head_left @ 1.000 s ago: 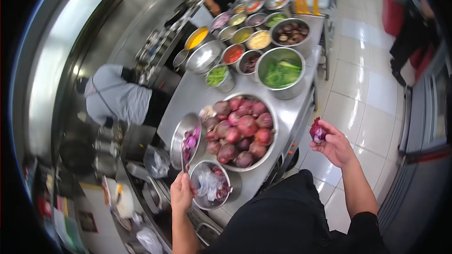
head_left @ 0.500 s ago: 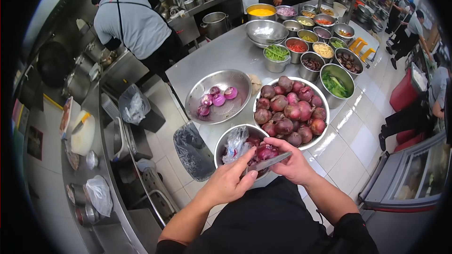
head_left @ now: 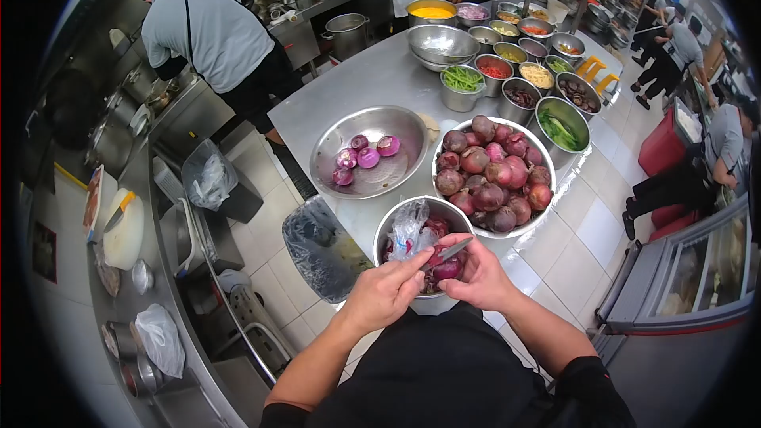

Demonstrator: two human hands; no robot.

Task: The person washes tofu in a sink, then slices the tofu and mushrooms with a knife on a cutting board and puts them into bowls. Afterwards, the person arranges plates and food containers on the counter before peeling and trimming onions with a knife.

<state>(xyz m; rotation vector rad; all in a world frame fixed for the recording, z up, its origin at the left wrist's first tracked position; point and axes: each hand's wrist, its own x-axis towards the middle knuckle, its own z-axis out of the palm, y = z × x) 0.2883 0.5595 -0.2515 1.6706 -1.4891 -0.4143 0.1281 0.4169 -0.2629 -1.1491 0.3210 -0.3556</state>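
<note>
My left hand (head_left: 384, 292) is closed around the handle of a knife (head_left: 454, 250), whose blade points right and up. My right hand (head_left: 481, 276) grips a red onion (head_left: 449, 269), with the blade close against its upper side. Both hands are over the near edge of a steel bowl (head_left: 384, 231), which contains a crumpled clear plastic bag (head_left: 408, 226) and onion skins. Just beyond it, a wide bowl (head_left: 545, 214) is heaped with unpeeled red onions (head_left: 498, 174). To the left, several peeled purple onions (head_left: 367, 158) lie in a shallow steel bowl (head_left: 329, 178).
Steel containers of cut vegetables, including green beans (head_left: 462, 78) and leafy greens (head_left: 560, 133), crowd the table's far right. A dark plastic bin (head_left: 317, 250) stands off the table's left edge. A co-worker (head_left: 208, 20) bends over the left counter; other people stand at right.
The onion has turned in my right hand and both hands have shifted slightly. The blade has moved up and left, now angled more steeply. The whole view has shifted a little.
</note>
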